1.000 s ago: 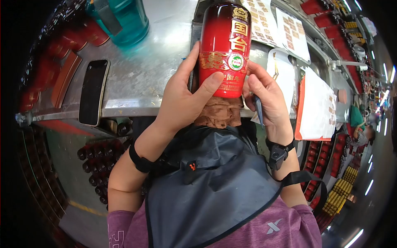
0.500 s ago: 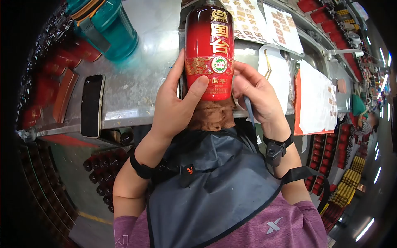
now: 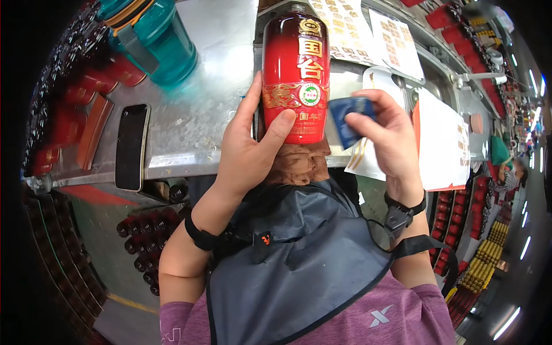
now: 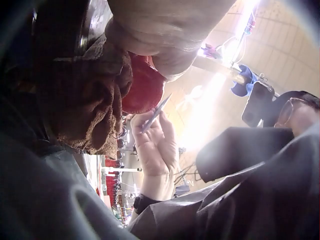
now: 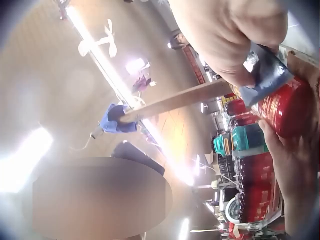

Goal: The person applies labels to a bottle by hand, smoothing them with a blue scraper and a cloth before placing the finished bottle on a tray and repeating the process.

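Note:
A glossy red liquor bottle (image 3: pixel 287 63) with a dark shoulder and gold characters lies front up at the bench edge, its base toward the body. Beneath its lower end is a folded brown cloth (image 3: pixel 296 167). My left hand (image 3: pixel 247 146) grips the bottle's left side, thumb across the front near the base. To the right of the bottle, my right hand (image 3: pixel 394 135) pinches a thin blue card-like piece (image 3: pixel 345 123) between thumb and fingers. Seen from the right wrist, that blue piece (image 5: pixel 270 80) overlaps the red bottle (image 5: pixel 290 110).
A phone (image 3: pixel 133 146) and a teal water jug (image 3: pixel 167 49) stand on the metal bench (image 3: pixel 195 115) at left. Sheets of gold stickers (image 3: pixel 345 29) lie behind the bottle; more papers (image 3: pixel 443 141) are at right. Dark-capped bottles (image 3: pixel 138 236) stand below the bench.
My right hand has moved right, away from the bottle's lower side, and turned so the blue piece shows its flat face. The left hand keeps its grip on the bottle.

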A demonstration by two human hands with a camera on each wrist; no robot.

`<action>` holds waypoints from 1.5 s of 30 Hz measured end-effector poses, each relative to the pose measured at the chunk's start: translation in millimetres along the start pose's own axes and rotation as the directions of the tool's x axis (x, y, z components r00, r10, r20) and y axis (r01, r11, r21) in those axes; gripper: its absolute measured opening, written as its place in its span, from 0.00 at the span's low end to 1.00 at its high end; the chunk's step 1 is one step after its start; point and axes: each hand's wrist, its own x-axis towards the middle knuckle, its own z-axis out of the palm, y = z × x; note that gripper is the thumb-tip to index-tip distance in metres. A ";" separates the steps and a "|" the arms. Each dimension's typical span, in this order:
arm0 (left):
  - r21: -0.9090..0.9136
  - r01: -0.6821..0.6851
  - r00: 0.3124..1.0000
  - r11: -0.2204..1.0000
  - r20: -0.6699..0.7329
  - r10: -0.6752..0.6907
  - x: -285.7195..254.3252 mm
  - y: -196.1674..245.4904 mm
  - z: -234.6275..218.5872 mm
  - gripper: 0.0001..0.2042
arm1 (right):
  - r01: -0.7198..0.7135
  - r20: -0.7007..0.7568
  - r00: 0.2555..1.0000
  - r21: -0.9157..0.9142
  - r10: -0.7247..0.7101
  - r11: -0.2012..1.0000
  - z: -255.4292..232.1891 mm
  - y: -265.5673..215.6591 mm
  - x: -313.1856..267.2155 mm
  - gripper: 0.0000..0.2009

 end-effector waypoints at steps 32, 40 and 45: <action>0.528 -0.242 0.967 0.814 0.064 0.247 -2.8 7.6 -6.1 0.52 | 0.830 0.741 0.541 -0.546 -0.398 0.111 51.8 -58.1 -10.1 0.14; 0.557 -0.187 0.981 0.810 0.069 0.179 -4.9 11.7 -6.5 0.50 | 0.822 0.747 0.557 -0.558 -0.363 0.113 57.1 -66.6 -13.4 0.14; 0.574 -0.203 0.978 0.793 0.072 0.198 -3.8 3.4 -7.7 0.54 | 0.816 0.734 0.565 -0.566 -0.378 0.119 51.3 -56.6 -14.7 0.17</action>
